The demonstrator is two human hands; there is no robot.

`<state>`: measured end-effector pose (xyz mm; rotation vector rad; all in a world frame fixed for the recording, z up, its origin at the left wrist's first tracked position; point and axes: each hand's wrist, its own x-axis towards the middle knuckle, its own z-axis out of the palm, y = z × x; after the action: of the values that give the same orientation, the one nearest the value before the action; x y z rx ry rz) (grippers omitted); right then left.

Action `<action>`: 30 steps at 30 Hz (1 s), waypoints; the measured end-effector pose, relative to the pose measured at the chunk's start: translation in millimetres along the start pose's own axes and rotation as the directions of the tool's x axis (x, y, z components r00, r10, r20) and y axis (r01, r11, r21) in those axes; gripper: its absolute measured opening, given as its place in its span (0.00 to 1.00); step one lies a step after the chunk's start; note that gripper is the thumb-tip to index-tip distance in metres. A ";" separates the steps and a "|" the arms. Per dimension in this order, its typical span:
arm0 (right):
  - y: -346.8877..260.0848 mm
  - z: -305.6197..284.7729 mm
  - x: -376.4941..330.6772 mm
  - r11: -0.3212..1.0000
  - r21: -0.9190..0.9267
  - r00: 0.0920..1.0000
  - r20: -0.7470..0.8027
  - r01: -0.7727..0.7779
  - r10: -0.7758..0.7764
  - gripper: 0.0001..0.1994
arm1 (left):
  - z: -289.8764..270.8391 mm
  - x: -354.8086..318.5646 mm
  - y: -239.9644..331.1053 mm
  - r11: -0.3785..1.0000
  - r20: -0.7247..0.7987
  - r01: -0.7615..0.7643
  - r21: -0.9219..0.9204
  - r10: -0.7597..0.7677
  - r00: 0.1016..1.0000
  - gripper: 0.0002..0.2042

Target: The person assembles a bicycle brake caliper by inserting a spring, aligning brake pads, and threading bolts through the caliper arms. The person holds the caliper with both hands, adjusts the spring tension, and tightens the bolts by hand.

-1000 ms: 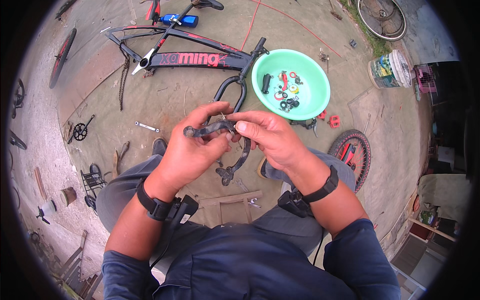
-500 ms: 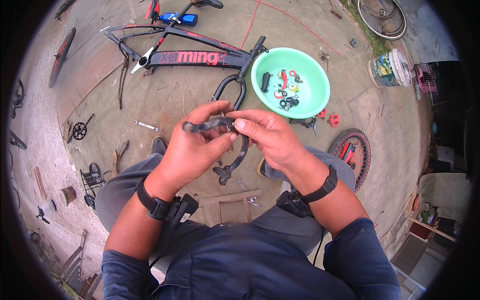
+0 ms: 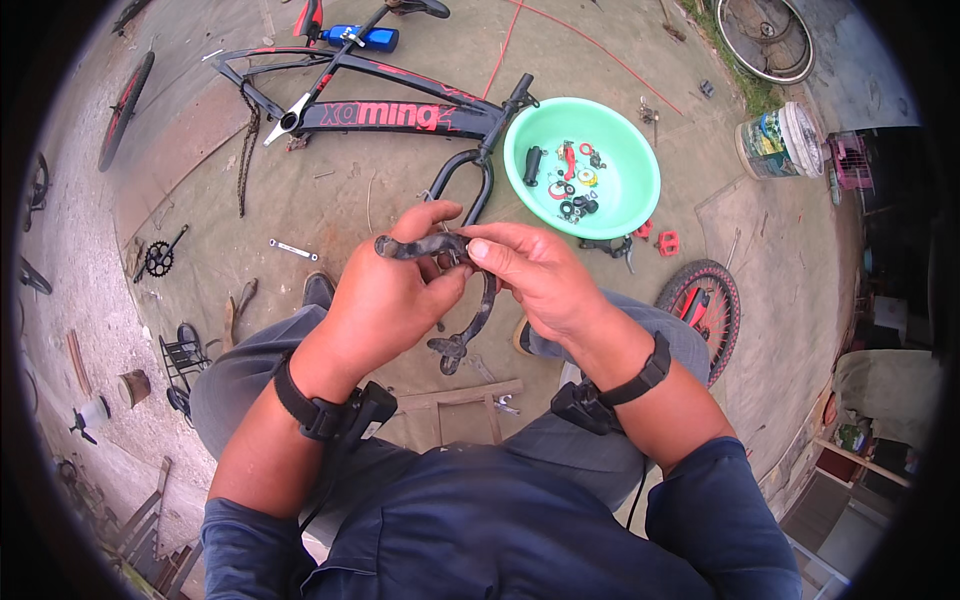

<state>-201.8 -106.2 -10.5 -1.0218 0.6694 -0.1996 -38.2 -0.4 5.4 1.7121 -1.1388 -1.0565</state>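
Note:
Between my hands, over the ground in front of my knees, is a dirty black bicycle caliper brake (image 3: 480, 312) with two curved arms. My left hand (image 3: 385, 290) is closed around its middle, and one arm end sticks out over the back of the fingers. With thumb and forefinger my right hand (image 3: 530, 270) pinches the brake at the joint where the arms meet. A thin metal piece shows between the two hands, partly hidden by fingers. Just beyond lies a black and red bicycle frame (image 3: 395, 118) with its fork (image 3: 488, 185).
Right of the frame stands a mint-green basin (image 3: 630, 190) holding small bike parts. A wheel (image 3: 715, 310) and red pedals (image 3: 668, 243) lie at the right. A wrench (image 3: 293, 249), a crankset (image 3: 160, 258) and a chain (image 3: 246, 160) lie left. A bucket (image 3: 780, 140) stands far right.
The brake has turned slightly in my hands, its left arm end shifting a little to the right. My left thumb has moved slightly; both hands keep their grip.

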 end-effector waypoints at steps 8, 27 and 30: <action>2.2 0.7 0.6 0.998 0.060 0.999 0.027 -0.027 0.025 0.18 | -0.6 -0.6 -2.4 0.999 -0.012 -0.032 0.020 0.033 0.999 0.25; 4.9 -2.5 -2.4 0.978 0.170 0.990 0.086 -0.125 0.112 0.19 | 0.6 -6.3 -5.9 0.989 -0.061 -0.115 0.094 0.121 0.991 0.33; 5.1 -1.4 -2.7 0.972 0.200 0.990 0.092 -0.122 0.106 0.19 | 3.6 -7.4 -4.7 0.997 -0.128 -0.078 0.022 0.081 0.988 0.37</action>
<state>-205.6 -103.3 -14.1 -0.7867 0.6184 -0.1234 -42.1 7.3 1.4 1.7079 -1.1269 -0.8769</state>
